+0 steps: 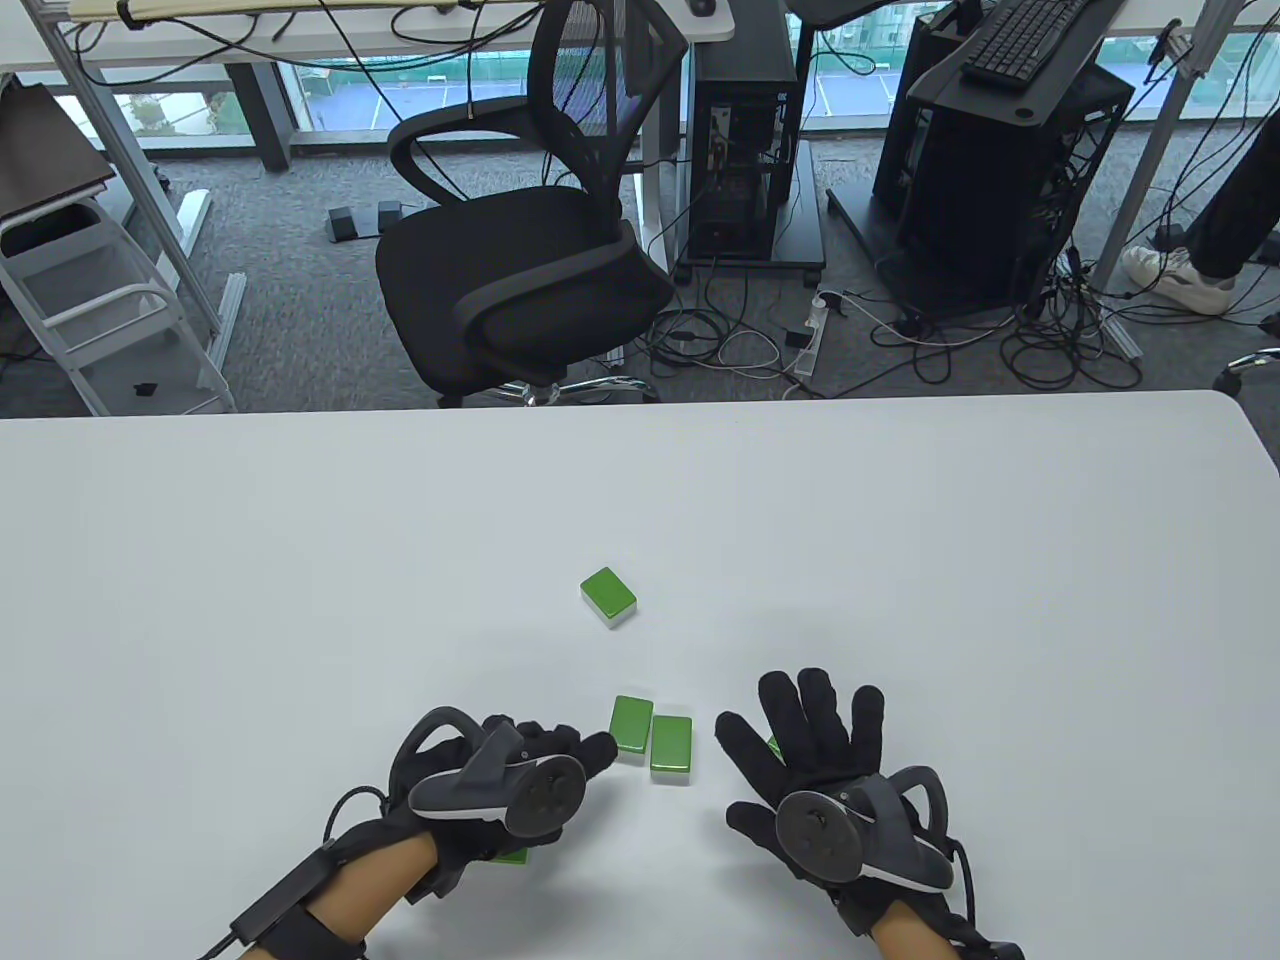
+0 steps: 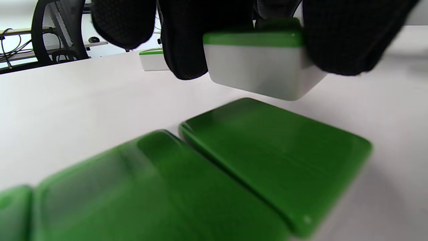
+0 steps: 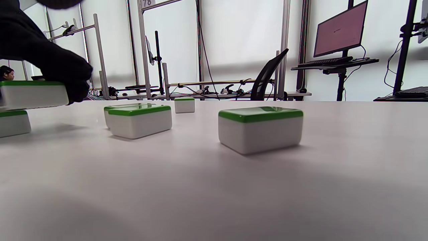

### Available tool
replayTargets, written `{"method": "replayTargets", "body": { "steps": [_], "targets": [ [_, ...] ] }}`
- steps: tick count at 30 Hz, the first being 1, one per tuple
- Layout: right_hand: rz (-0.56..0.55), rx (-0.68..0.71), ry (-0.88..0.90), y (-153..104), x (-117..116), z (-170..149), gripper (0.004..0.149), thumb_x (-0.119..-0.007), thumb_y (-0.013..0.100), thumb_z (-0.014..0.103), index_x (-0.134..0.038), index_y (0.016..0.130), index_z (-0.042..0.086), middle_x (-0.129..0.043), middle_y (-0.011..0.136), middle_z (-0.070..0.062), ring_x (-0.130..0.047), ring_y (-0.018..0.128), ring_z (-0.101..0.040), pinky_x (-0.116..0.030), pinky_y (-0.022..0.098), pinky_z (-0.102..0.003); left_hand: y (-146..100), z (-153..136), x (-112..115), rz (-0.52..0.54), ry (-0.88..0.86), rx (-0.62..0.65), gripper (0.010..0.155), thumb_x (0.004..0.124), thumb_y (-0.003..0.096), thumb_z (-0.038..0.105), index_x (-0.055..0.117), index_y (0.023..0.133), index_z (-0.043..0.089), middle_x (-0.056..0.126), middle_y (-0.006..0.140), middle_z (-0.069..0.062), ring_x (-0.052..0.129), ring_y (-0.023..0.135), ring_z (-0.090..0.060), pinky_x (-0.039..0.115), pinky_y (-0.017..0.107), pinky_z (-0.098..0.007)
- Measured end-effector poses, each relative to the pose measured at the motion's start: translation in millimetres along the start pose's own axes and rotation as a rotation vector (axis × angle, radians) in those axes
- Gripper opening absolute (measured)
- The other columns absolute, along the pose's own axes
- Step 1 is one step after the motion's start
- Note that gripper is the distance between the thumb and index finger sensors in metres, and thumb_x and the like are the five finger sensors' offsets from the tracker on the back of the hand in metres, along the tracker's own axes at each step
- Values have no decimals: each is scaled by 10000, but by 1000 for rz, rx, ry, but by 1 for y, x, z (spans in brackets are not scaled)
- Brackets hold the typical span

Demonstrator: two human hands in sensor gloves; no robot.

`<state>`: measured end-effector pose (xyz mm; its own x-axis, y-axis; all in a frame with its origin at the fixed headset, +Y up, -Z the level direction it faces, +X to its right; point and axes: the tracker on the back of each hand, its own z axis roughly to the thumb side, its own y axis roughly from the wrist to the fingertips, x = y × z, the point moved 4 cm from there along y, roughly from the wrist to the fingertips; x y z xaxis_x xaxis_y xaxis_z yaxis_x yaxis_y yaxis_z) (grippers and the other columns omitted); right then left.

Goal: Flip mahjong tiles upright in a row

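My left hand (image 1: 560, 755) pinches one mahjong tile (image 2: 255, 63), green back up, a little above the table; the tile also shows at the far left of the right wrist view (image 3: 33, 95). Several more tiles lie flat, green back up, right under that hand (image 2: 274, 160), one edge showing in the table view (image 1: 512, 856). Two tiles lie side by side (image 1: 650, 738) just past its fingertips. One tile (image 1: 607, 597) lies alone farther out. My right hand (image 1: 810, 720) is spread open over the table, above a tile (image 3: 260, 129) that it mostly hides in the table view.
The white table (image 1: 300, 560) stretches wide to the left, right and far side of the tiles. Its far edge runs across the middle of the table view, with a black office chair (image 1: 520, 270) behind it.
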<state>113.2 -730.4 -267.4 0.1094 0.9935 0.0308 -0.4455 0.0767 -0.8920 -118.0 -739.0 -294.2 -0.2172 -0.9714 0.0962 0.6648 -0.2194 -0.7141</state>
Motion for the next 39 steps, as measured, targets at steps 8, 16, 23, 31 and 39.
{"method": "replayTargets", "body": {
  "steps": [8,16,23,31,39],
  "targets": [
    [14,-1,-9,0,-2,1,733,-511,469,620,-50,1012,446,134,1101,-14,153,953,-363,13,648,-690,-5,13,20,-47,4,60,838,865,281,551,495,1015,390,750,1031,25,910,878,-234,736,676,-528],
    [28,-6,-10,0,-3,0,733,-512,469,620,-52,1012,446,133,1102,-13,152,953,-363,12,649,-690,-5,21,27,-57,39,82,840,867,277,553,499,1015,389,749,1033,32,905,879,-240,727,682,-532],
    [36,-9,-12,0,-4,0,733,-512,469,620,-53,1013,445,131,1103,-14,152,953,-363,12,649,-690,-7,22,29,-69,79,77,843,843,285,570,466,1020,400,715,1056,51,872,917,-232,702,700,-545],
    [29,-10,-4,0,-3,0,733,-513,468,619,-53,1012,446,131,1102,-12,153,952,-363,13,649,-690,-28,2,11,5,55,32,891,825,268,601,390,1027,432,594,1126,60,771,1002,-258,649,730,-564],
    [34,-14,-9,0,-3,-1,733,-512,469,620,-51,1012,445,132,1101,-13,152,952,-364,11,649,-690,-79,-49,-18,207,89,-152,909,790,262,646,316,1023,492,341,1197,89,485,1151,-264,500,803,-598]
  ]
}}
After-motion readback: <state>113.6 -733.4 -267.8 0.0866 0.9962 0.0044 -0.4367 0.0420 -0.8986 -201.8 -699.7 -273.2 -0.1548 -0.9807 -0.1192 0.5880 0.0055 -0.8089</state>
